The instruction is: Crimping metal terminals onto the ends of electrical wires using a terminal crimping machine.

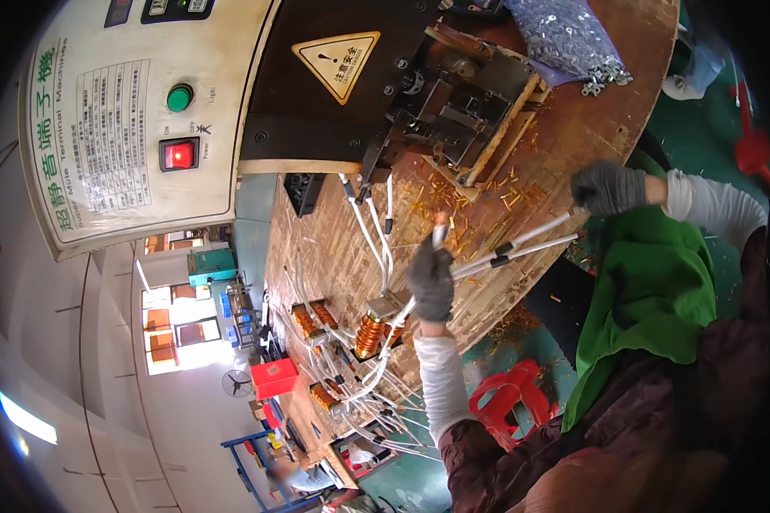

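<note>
While I watch from the head view, the biggest thing I see is the cream-coloured metal machine cabinet (137,128) with a green round button (180,97) and a lit red rocker switch (179,155); a dark panel with a yellow triangular warning sticker (337,61) sits beside it. Below and to the right runs the worn brown wooden tabletop (573,120), littered with small brass-coloured clippings. A dark metal crimping head (453,107) stands on it, and a clear plastic bag of small silvery metal parts (569,38) lies at its far edge.

My right hand (609,188), in a grey knitted glove, is closed around the far ends of the long white sleeved wires (522,248) and holds them off the tabletop edge. My left hand (432,278), also grey-gloved, pinches the same wires near the middle, its fingertips raised toward the crimping head. The wires run down to a copper-wound coil with a pale bobbin (372,329) that rests on the tabletop just beside my left hand. More such coils (312,318) lie nearby. A red plastic stool (509,402) stands on the green floor.
</note>
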`<state>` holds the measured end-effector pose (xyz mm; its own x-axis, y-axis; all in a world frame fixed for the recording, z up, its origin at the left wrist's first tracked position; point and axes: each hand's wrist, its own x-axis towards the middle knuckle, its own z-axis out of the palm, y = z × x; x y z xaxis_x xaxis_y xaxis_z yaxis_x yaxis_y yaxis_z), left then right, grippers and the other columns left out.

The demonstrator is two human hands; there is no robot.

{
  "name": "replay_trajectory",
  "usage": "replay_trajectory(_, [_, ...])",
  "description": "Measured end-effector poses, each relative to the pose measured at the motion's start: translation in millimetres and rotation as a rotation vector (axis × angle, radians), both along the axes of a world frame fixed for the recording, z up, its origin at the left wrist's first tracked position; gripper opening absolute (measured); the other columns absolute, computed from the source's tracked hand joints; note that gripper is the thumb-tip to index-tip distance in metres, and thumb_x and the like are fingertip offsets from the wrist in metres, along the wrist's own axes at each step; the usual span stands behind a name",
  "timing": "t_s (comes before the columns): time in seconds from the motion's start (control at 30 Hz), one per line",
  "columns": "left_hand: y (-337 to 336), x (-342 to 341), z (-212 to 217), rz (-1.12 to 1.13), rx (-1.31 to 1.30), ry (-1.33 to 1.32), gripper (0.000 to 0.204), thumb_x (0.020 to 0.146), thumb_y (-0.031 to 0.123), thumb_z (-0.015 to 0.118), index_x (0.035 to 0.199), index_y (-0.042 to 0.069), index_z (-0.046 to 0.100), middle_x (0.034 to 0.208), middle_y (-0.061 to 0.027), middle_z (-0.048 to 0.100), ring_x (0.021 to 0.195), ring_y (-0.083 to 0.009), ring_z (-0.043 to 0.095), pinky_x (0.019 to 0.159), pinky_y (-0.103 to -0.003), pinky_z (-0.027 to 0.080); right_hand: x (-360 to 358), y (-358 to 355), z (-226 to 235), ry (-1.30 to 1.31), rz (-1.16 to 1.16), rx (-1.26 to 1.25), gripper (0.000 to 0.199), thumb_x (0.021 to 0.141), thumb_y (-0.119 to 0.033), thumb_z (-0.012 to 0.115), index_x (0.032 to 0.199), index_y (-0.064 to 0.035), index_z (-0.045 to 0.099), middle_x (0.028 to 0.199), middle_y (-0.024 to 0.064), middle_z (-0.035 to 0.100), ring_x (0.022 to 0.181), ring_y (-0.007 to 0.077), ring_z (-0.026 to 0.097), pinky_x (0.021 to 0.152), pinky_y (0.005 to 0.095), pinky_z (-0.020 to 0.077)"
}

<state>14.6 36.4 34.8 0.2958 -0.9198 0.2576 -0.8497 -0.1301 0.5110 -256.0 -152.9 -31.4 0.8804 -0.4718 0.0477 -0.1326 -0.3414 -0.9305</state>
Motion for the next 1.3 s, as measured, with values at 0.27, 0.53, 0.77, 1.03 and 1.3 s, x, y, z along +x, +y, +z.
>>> replay_trajectory(0.27, [-11,18,-64,-0.126,0.051,-0.203,0.023,0.082,0.006,0.052,0.104,0.002,0.06,0.069,-0.0174,0.061,0.063,-0.0297,0.062,0.059,-0.036,0.048,23,-2,34,0.504,0.176,-0.708,0.02,0.072,-0.016,0.057,0.09,-0.0094,0.06,0.083,0.0121,0.062,0.079,0.0287,0.061,0.064,0.0386,0.0478])
replay_trajectory(0.53, [-10,13,-61,-0.159,0.101,-0.149,0.021,0.082,0.01,0.054,0.101,0.002,0.058,0.075,-0.0204,0.06,0.069,-0.0367,0.059,0.058,-0.041,0.046,146,45,-5,-0.366,-0.082,-1.263,0.02,0.069,-0.023,0.057,0.08,-0.0078,0.064,0.091,0.0084,0.061,0.091,0.0231,0.055,0.076,0.0376,0.0449])
replay_trajectory(0.77, [-5,15,-67,-0.226,0.123,-0.112,0.019,0.085,0.01,0.05,0.1,0.004,0.061,0.072,-0.0171,0.061,0.061,-0.0281,0.06,0.056,-0.034,0.047,134,23,-15,-0.157,0.134,-1.25,0.02,0.068,-0.025,0.06,0.064,-0.0064,0.064,0.057,0.0084,0.059,0.058,0.0258,0.057,0.052,0.0388,0.0453])
replay_trajectory(1.03, [-3,15,-65,-0.224,0.172,-0.034,0.019,0.085,0.006,0.05,0.099,0.003,0.062,0.067,-0.0117,0.06,0.057,-0.0185,0.059,0.055,-0.031,0.047,-2,-65,-32,0.144,-0.198,-1.006,0.019,0.078,-0.025,0.055,0.072,-0.0083,0.062,0.068,0.0098,0.059,0.07,0.0302,0.058,0.06,0.0399,0.0462])
replay_trajectory(1.3, [-15,10,-70,-0.187,0.263,0.062,0.021,0.085,0.007,0.05,0.102,0.003,0.061,0.066,-0.01,0.06,0.061,-0.0164,0.06,0.058,-0.029,0.047,-44,-92,-56,0.548,-0.517,-0.87,0.033,0.069,-0.017,0.062,0.101,-0.0078,0.057,0.093,0.0144,0.058,0.09,0.0307,0.056,0.075,0.0412,0.046])
